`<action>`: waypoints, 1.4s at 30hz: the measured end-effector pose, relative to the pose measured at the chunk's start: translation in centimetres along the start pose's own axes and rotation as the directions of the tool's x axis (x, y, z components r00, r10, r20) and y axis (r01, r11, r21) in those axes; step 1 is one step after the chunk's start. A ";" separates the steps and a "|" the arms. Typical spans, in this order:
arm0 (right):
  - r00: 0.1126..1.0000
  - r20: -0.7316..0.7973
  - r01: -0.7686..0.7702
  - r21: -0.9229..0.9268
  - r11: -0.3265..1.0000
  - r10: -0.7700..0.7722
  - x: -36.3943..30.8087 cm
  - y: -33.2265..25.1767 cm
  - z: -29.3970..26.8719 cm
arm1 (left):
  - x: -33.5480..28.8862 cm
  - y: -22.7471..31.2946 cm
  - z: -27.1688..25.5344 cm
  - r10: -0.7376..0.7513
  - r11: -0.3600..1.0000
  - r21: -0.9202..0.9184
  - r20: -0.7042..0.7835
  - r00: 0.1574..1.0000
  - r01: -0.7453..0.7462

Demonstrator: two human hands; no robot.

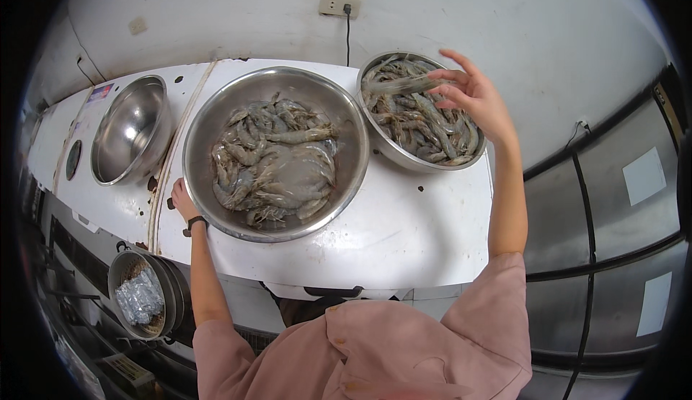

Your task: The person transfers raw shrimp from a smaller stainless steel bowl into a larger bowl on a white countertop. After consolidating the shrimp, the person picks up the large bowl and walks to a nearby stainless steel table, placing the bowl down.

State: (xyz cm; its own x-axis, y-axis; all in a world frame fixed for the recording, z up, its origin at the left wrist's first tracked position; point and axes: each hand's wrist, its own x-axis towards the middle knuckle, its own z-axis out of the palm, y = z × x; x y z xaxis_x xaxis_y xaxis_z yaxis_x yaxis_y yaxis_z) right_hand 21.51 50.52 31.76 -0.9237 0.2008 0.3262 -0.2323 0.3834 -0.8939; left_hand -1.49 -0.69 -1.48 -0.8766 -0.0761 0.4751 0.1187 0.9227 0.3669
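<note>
A large steel bowl [277,81] on the white table holds a heap of raw grey shrimp [288,166]. Touching its left outer side, my left hand [184,200] rests with fingers stretched out, a dark band at the wrist. A smaller steel bowl [425,163] stands to the right, filled with more shrimp [425,122]. Over that bowl, my right hand [472,94] is raised with fingers spread apart. One blurred shrimp [400,85] lies just left of its fingertips, apparently loose from them.
A steel bowl [130,130] without contents stands tilted-looking at the table's left. Below the table's left side is a pot [117,285] with a crumpled silvery bag [140,297]. Metal cabinet doors [627,184] line the right. A plugged cord [348,36] hangs behind the table.
</note>
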 end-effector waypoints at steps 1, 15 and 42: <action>0.990 -0.022 -0.141 -0.246 0.959 0.140 0.1 0.6 0.0 | 0.1 0.0 0.0 -0.048 0.999 -0.017 0.036 0.998 0.049; 0.956 -0.150 -0.218 -0.940 0.264 0.253 -2.2 7.8 -0.4 | -0.4 0.2 0.0 0.018 1.000 0.010 -0.048 0.999 -0.017; 0.993 -0.092 -0.112 -0.916 0.385 0.071 1.6 7.7 -0.6 | -0.2 0.6 -0.3 0.013 1.000 0.021 -0.050 0.999 -0.012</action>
State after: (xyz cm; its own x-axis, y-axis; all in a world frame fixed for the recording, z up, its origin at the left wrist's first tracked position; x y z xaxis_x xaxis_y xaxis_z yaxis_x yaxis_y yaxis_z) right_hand 18.39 54.34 25.55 -0.9059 0.3095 0.2891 0.2933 0.9509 -0.0991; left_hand -1.12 -0.25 -1.06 -0.8504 -0.0829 0.5195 0.1194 0.9313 0.3441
